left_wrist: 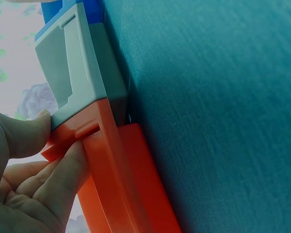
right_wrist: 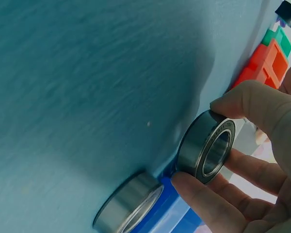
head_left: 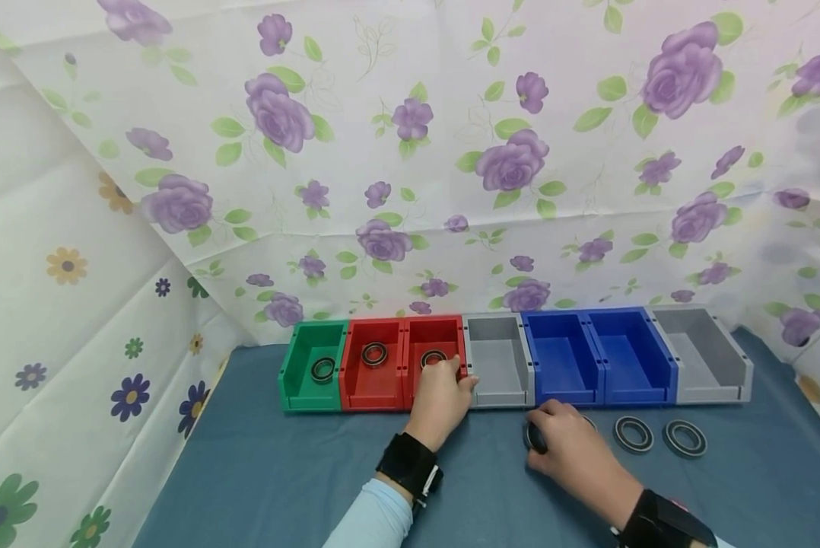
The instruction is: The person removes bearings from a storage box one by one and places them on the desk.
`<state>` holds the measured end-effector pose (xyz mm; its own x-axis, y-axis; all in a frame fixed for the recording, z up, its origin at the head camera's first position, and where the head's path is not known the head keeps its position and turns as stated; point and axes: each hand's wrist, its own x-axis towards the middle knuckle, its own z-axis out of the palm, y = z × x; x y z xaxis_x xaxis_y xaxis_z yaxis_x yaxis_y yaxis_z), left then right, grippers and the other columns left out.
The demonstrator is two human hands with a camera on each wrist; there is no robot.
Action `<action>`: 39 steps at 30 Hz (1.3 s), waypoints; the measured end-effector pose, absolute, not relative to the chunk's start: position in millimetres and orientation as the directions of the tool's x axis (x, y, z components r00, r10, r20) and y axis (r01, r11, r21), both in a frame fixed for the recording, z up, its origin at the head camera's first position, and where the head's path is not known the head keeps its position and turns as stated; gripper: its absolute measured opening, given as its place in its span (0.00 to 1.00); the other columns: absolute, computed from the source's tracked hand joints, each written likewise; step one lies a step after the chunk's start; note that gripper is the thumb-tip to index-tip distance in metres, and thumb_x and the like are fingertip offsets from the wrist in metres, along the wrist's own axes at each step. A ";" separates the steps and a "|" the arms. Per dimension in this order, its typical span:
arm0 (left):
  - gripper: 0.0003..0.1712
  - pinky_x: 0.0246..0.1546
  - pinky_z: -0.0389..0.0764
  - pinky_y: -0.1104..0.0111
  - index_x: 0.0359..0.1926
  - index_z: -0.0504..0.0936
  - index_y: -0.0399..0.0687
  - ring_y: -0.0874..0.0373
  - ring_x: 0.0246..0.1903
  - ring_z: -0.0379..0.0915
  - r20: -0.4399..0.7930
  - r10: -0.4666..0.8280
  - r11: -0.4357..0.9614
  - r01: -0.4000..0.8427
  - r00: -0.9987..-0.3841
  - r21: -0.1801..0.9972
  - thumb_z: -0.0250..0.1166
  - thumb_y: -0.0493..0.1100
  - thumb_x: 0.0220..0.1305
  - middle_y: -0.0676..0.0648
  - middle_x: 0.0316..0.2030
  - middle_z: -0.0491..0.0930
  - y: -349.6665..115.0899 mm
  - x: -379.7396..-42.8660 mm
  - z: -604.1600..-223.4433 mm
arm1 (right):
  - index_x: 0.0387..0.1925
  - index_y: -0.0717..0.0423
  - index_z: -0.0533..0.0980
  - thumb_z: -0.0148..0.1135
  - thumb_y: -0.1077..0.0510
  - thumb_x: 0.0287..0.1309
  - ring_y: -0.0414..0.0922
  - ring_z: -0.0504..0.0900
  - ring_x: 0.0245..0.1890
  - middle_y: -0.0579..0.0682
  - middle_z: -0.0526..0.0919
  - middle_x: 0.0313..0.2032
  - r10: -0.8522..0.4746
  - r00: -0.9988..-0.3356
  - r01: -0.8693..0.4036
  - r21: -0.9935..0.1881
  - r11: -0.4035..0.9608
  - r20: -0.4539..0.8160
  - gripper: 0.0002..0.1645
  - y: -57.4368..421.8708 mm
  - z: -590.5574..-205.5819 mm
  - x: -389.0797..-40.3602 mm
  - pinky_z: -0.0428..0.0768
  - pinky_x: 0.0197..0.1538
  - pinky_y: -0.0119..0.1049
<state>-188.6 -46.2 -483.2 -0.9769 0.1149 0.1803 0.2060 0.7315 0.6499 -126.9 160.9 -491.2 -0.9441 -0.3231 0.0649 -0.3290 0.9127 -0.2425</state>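
My left hand (head_left: 441, 399) is at the front of the right-hand red bin (left_wrist: 136, 179). Its thumb lies over the wall shared with the neighbouring grey bin (left_wrist: 94, 73), and its fingers reach inside the red one, pinching that wall. A ball bearing (head_left: 433, 357) lies in this red bin, just behind the fingers. Between thumb and fingers, my right hand (head_left: 577, 455) holds another ball bearing (right_wrist: 203, 148), tilted on edge in front of the blue bins. A further bearing (right_wrist: 128, 204) lies close beside it on the cloth, partly hidden by the right hand in the head view.
Two more bearings (head_left: 633, 434) lie to the right on the blue cloth (head_left: 259, 472). One bearing (head_left: 323, 370) sits in the green bin (head_left: 293, 380), another (head_left: 374, 354) in the left red bin. Blue bins (head_left: 598, 396) and a grey bin (head_left: 714, 392) continue the row rightward. Behind hangs a flowered sheet (head_left: 396, 61).
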 end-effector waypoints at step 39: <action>0.29 0.14 0.68 0.72 0.59 0.73 0.38 0.66 0.15 0.65 0.179 0.118 0.701 0.210 -0.977 0.682 0.64 0.48 0.59 0.54 0.20 0.72 -47.7 -186.9 -483.3 | 0.42 0.53 0.80 0.71 0.46 0.40 0.43 0.76 0.37 0.48 0.78 0.38 -0.343 -0.936 -0.352 -0.253 0.901 0.080 0.25 147.8 -480.1 -138.1 0.77 0.37 0.39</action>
<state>-186.9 -47.7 -483.3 -0.9767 0.1181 0.1791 0.2097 0.7008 0.6819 -138.1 147.8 -480.1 -0.9359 -0.3431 0.0803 -0.3521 0.9011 -0.2529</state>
